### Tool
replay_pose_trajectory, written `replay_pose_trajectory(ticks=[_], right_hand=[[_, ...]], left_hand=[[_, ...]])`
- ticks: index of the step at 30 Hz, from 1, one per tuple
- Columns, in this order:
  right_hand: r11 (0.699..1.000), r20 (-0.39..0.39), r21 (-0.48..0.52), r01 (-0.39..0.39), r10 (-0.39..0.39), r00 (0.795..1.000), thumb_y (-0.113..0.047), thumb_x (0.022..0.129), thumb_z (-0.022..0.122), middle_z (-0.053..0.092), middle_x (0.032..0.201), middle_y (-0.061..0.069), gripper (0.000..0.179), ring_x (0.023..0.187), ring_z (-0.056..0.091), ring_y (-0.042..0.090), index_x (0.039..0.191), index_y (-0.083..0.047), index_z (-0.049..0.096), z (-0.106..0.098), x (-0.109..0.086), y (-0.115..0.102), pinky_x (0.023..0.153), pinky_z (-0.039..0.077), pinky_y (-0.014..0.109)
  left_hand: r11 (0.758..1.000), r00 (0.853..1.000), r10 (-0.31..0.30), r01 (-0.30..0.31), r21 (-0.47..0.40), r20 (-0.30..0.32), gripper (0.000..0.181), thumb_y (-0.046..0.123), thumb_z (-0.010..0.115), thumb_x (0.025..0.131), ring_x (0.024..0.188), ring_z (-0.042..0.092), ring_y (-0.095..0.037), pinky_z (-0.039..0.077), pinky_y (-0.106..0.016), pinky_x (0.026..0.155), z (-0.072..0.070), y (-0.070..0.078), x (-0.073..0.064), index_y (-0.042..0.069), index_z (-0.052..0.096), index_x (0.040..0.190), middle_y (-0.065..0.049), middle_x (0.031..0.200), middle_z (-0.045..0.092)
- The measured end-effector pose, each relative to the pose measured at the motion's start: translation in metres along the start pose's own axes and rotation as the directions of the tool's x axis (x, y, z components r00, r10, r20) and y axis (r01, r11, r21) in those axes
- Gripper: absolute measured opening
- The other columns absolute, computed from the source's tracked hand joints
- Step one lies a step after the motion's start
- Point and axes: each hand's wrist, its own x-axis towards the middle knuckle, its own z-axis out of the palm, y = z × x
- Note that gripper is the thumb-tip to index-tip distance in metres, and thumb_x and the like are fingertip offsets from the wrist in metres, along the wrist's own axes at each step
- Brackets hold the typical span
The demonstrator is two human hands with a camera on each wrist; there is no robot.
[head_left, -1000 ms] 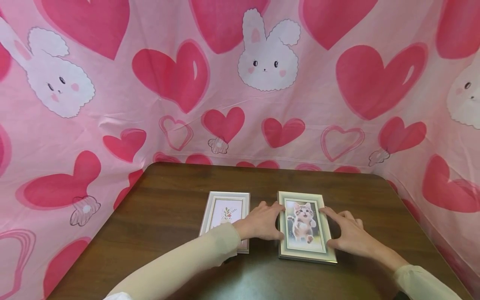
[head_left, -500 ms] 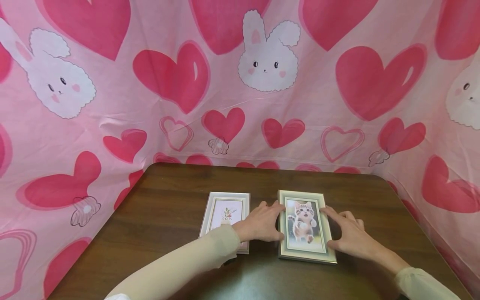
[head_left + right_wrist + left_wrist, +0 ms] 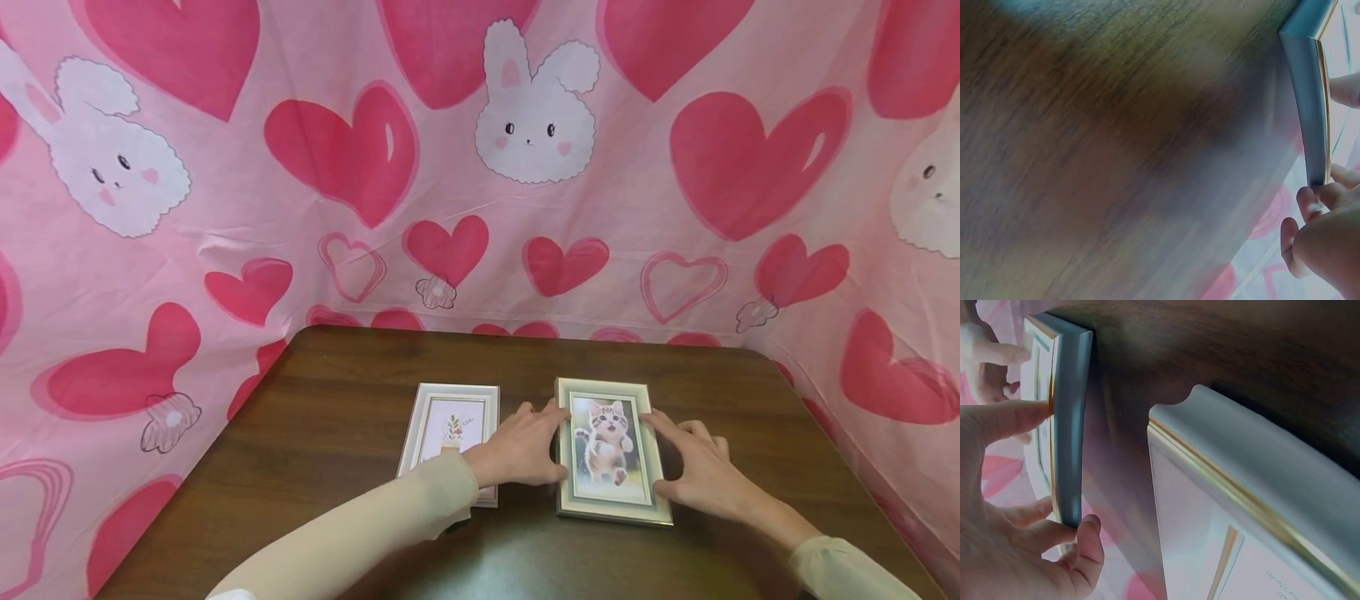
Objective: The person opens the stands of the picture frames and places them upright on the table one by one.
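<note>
The left hand and right hand – thumbs and fingers curled – grip opposite long sides of a cream rectangular picture frame showing a kitten, directly between them. Beside the left hand, a white rectangular flower-print frame lies on the dark brown table.

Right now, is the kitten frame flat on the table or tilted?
Tilted, apparently: in both wrist views the far end of the kitten frame shows against pink cloth, off the table. Near-end contact: cannot tell.
</note>
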Motion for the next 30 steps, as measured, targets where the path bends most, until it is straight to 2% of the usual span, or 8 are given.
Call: replay_pose_trajectory(ticks=[9,17,30], right_hand=[[1.0,-0.01,-0.009,0.002,-0.002,1.0,-0.024,0.064,0.091,0.047,0.155,0.03,0.097,0.113,0.047,0.031,0.151,-0.008,0.052,-0.001,-0.002,-0.003,0.08,0.028,0.051],[1.0,-0.03,-0.014,0.007,-0.008,1.0,-0.022,0.064,0.091,0.046,0.155,0.031,0.098,0.112,0.047,0.031,0.152,-0.008,0.051,-0.002,-0.003,-0.004,0.08,0.027,0.05],[1.0,-0.064,-0.017,0.026,-0.028,0.998,-0.019,0.063,0.093,0.046,0.155,0.032,0.101,0.113,0.046,0.031,0.154,-0.01,0.05,0.0,-0.006,-0.005,0.081,0.026,0.052]], left_hand=[[1.0,0.999,0.01,-0.009,0.007,-0.038,0.084,0.043,0.086,0.083,0.111,0.056,-0.025,0.051,-0.031,0.086,0.001,0.0,-0.003,0.015,0.052,0.155,-0.014,0.162,0.044],[1.0,1.0,-0.007,0.007,-0.004,-0.03,0.086,0.044,0.085,0.085,0.112,0.054,-0.023,0.05,-0.032,0.09,0.001,0.003,-0.007,0.016,0.049,0.157,-0.011,0.165,0.041],[1.0,0.999,0.006,-0.006,0.005,-0.051,0.087,0.044,0.085,0.085,0.111,0.055,-0.024,0.05,-0.031,0.09,0.0,0.005,-0.011,0.015,0.047,0.157,-0.013,0.166,0.039]])
